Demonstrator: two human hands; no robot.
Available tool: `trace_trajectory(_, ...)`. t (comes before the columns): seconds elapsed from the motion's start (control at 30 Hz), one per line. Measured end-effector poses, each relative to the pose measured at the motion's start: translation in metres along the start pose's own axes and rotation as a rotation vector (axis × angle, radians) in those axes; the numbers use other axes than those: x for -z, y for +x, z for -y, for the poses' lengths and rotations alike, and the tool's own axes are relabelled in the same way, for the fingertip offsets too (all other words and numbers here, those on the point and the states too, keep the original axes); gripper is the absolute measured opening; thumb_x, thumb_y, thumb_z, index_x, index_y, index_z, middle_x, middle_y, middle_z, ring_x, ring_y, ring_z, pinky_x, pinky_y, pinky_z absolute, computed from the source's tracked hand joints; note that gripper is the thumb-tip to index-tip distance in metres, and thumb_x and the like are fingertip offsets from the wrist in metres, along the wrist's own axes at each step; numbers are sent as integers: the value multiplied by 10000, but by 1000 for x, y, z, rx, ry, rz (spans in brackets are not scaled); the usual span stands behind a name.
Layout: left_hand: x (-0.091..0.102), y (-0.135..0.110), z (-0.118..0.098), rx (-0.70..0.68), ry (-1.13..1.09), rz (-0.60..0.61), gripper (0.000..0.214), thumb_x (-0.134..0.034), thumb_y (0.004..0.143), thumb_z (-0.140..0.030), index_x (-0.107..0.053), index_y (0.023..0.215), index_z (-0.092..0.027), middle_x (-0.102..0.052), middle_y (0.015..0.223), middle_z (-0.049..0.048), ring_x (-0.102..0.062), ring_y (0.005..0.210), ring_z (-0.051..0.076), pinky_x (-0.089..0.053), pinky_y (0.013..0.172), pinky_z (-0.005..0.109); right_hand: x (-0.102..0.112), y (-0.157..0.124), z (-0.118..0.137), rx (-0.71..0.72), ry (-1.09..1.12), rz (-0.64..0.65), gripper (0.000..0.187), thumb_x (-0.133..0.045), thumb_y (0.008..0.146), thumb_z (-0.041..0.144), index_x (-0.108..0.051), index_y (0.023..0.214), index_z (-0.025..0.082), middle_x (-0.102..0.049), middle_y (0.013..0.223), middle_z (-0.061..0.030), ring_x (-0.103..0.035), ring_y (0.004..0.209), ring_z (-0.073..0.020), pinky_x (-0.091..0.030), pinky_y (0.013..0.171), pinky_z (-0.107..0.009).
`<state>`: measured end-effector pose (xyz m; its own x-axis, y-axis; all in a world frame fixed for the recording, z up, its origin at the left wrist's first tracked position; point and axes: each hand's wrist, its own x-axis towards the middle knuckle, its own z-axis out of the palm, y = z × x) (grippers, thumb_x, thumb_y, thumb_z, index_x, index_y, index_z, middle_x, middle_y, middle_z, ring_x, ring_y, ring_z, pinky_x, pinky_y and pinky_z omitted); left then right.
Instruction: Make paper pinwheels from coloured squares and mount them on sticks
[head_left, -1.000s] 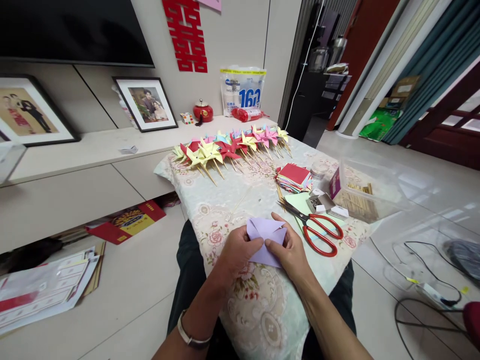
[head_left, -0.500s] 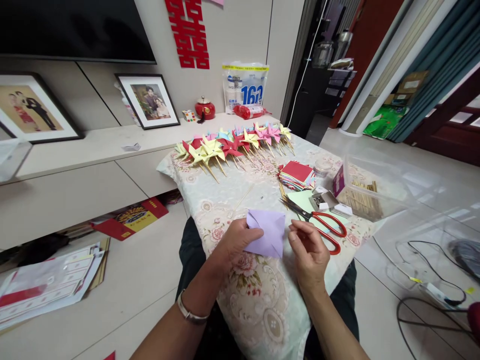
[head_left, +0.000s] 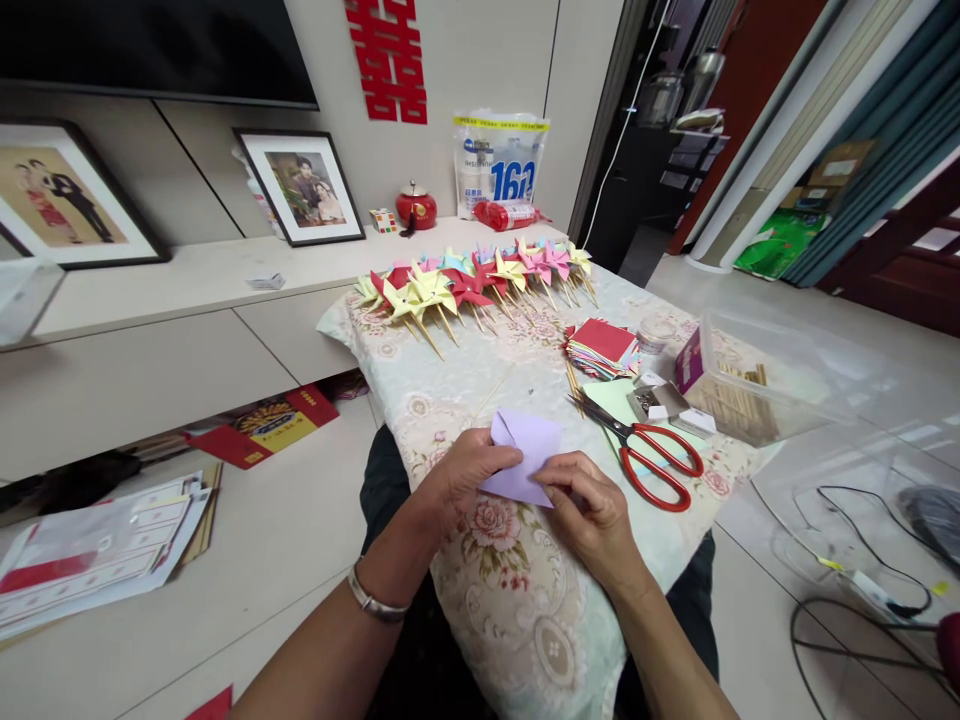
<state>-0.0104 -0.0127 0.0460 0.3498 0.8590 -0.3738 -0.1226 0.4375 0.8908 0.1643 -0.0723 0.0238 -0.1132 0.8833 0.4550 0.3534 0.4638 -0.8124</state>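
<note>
- Pinching the lilac paper (head_left: 526,447) at its left edge, the left hand (head_left: 465,475) has thumb and fingers closed on it, low over the near part of the flowered cloth (head_left: 450,385).
- The right hand (head_left: 594,512) seems to clamp the near corner between thumb and forefinger, though its fingertips are partly hidden.
- I'd judge that both grips need to be firm and the corner drawn squarely.
- Red scissors (head_left: 660,462) lie just right, and pinwheels (head_left: 469,285) lie far.

Folded lilac paper square (head_left: 525,452), hand-held.

Pinwheels (head_left: 472,285) at far edge of table (head_left: 465,390), paper stack (head_left: 604,345) nearer — scissors (head_left: 652,455) before it, sheet (head_left: 529,445) left of them
</note>
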Motion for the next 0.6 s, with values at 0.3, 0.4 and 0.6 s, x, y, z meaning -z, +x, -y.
trace_trajectory(0.3,1,-2,12,-56,86,-20,139,-675,638,-218,-691,746,-132,-603,643,-12,-482,554,113,-352,523,224,1,0,2,-98,30,92,94,-625,926,249,-707,883,239,-653,869,-50,-617,795,-211,-473,705,-340)
trace_trajectory(0.4,0,-1,17,-65,109,-32,142,-671,640,-219,-690,753,-136,-597,660,-11,-484,571,116,-359,529,226,2,1,4,-137,35,110,107,-616,915,239,-676,828,226,-625,831,-35,-584,737,-188,-440,658,-315)
trace_trajectory(0.6,-3,-5,16,-69,165,-28,76,-659,645,-215,-632,680,-153,-549,622,-28,-447,553,104,-327,504,222,1,2,5,-211,14,99,140,-605,890,231,-616,751,213,-567,759,-8,-513,663,-156,-372,593,-286)
